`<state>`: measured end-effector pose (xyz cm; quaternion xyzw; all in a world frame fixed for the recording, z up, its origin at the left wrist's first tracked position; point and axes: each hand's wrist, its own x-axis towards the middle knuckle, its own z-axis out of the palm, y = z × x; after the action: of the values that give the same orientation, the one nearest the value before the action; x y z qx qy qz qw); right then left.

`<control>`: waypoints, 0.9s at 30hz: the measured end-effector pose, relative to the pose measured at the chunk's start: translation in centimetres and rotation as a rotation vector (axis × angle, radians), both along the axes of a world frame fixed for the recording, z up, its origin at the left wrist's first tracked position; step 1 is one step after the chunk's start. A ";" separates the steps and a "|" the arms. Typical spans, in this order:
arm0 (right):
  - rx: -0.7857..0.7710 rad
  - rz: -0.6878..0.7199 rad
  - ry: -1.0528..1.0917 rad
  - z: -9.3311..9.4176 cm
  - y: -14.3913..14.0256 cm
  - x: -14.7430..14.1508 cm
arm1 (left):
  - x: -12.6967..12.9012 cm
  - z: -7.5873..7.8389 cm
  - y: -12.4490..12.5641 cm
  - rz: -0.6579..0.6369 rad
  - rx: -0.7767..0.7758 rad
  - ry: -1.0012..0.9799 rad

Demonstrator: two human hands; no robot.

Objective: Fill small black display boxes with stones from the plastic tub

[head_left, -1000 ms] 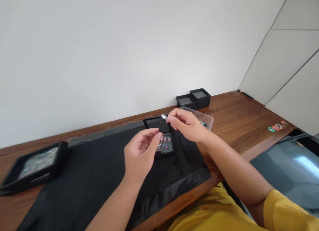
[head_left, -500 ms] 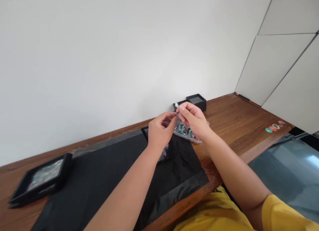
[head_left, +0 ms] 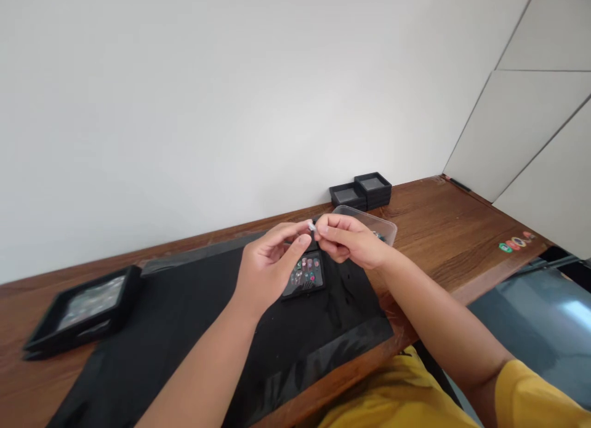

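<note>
You have two hands in view — the left hand [head_left: 270, 265] and the right hand [head_left: 348, 240] — meeting at centre frame over one small pale piece [head_left: 313, 226]. One black mat [head_left: 184, 329] covers the desk's middle. One small black tray [head_left: 305, 274] of coloured bits lies under your hands, one clear tub [head_left: 381, 226] just right of them. Two black boxes [head_left: 362, 191] sit upper centre-right — one larger black tray [head_left: 83, 308] at far left.

Between our left hand [head_left: 270, 265] and right hand [head_left: 348, 238] sits a tiny pale item [head_left: 312, 225], too small for us to identify. Our left hand covers part of the small black case [head_left: 308, 273]; its coloured pieces are too small to name. Our right hand hides much of the clear container [head_left: 369, 222]. The black mat [head_left: 184, 329] runs off the bottom edge.
</note>
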<state>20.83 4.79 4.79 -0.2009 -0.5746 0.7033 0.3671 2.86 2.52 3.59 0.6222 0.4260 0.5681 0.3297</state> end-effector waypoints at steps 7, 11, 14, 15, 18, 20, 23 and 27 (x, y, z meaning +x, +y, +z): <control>-0.139 0.170 -0.007 -0.6 -1.1 -1.2 | -1.7 -1.5 -0.5 -0.056 0.063 -0.016; -0.188 0.201 0.012 -1.0 -1.2 -1.5 | -1.6 -1.6 -0.9 -0.087 0.065 -0.060; -0.214 0.208 0.025 -1.0 -1.2 -1.5 | -1.4 -1.3 -1.2 -0.112 0.063 -0.097; -0.218 0.212 0.027 -0.9 -1.2 -1.5 | -1.3 -1.2 -1.3 -0.119 0.062 -0.105; -0.220 0.215 0.022 -0.7 -1.3 -1.4 | -1.3 -1.0 -1.6 -0.134 0.058 -0.116; -0.216 0.210 0.015 -0.7 -1.4 -1.5 | -1.2 -1.0 -1.7 -0.134 0.056 -0.115; -0.208 0.213 0.020 -0.7 -1.4 -1.6 | -1.2 -1.0 -1.7 -0.119 0.058 -0.124; -0.209 0.224 0.028 -0.8 -1.4 -1.8 | -1.0 -1.1 -1.8 -0.124 0.061 -0.148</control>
<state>19.06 3.37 3.98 -0.1626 -0.5117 0.7988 0.2714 1.85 0.70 2.49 0.6133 0.3436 0.6039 0.3756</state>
